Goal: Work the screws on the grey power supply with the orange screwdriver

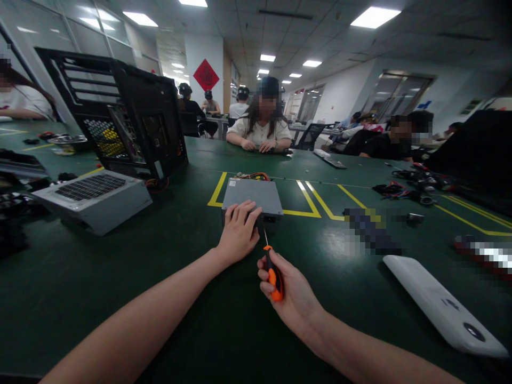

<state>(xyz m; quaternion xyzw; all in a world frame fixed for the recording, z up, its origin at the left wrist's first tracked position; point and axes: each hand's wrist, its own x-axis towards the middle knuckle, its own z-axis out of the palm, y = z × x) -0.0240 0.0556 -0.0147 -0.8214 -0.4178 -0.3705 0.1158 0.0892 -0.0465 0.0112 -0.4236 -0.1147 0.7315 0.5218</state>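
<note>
A grey computer power supply sits in front of me on the green table, with coloured wires behind it. My left hand grips its near side, fingers bent over the top edge. An orange and black screwdriver is wrapped in the fingers of my right hand. Its shaft points up and away toward the near face of the power supply, just right of my left hand. Where the tip meets that face is too dark to tell.
Left stands an open black computer case, a second power supply before it. Yellow tape marks the table. To the right lie a white elongated device and tangled cables. A person sits opposite.
</note>
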